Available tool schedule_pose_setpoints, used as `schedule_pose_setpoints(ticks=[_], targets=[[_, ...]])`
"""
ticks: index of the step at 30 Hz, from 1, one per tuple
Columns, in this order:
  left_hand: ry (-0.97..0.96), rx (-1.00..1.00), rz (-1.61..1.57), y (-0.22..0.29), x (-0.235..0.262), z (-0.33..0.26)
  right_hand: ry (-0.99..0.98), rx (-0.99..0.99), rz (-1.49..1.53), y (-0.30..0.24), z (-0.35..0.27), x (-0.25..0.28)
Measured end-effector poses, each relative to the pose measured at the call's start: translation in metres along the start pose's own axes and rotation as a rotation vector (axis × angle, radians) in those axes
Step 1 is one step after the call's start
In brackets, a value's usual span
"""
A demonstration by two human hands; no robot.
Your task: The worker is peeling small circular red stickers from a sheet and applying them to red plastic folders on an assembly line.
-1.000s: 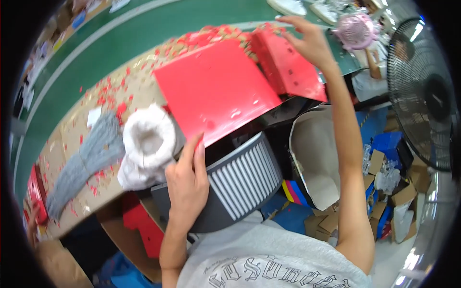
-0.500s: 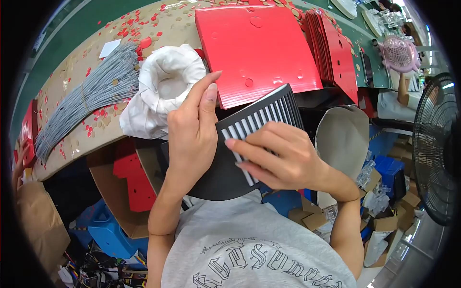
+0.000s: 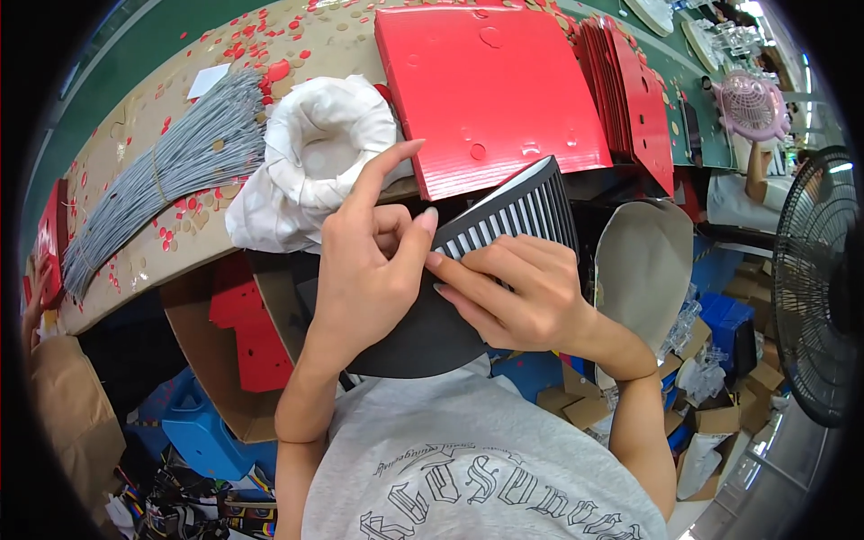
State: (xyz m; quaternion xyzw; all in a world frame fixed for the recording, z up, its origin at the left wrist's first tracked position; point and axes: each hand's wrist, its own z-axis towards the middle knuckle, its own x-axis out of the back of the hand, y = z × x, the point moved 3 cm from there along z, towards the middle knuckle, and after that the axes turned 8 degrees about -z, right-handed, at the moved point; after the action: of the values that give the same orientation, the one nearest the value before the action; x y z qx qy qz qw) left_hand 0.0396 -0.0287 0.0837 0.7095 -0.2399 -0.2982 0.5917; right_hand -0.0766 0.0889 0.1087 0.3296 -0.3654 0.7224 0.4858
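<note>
Close by, the black slatted panel [image 3: 414,349] lay at the waist, the right hand [image 3: 531,292] curled over it, grip unclear; the left hand [image 3: 373,270] was loosely open, forefinger extended. Farther down, left, a cardboard box [image 3: 196,360] held red card [image 3: 263,351].

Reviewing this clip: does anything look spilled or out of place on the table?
Yes. Small round red and tan discs lie loose across the brown cardboard table covering, including around the bundle of thin grey strands. They look odd because they're strewn randomly, whereas the strands lie gathered together.
</note>
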Motion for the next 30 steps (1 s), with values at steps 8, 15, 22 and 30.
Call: schedule_pose_setpoints(ticks=[8, 15, 22, 30], targets=[[-0.088, 0.039, -0.085, -0.007, 0.000, -0.002, 0.045, -0.064, 0.063, -0.003, -0.010, -0.005], [-0.103, 0.048, -0.051, -0.011, -0.001, -0.001, -0.076, -0.245, 0.253, 0.001, -0.003, -0.002], [-0.161, 0.103, -0.089, -0.020, -0.009, -0.004, -0.224, -0.487, 0.595, 0.014, -0.006, -0.005], [-0.152, 0.110, -0.082, -0.019, -0.007, -0.003, -0.174, -0.467, 0.707, 0.018, -0.014, -0.012]])
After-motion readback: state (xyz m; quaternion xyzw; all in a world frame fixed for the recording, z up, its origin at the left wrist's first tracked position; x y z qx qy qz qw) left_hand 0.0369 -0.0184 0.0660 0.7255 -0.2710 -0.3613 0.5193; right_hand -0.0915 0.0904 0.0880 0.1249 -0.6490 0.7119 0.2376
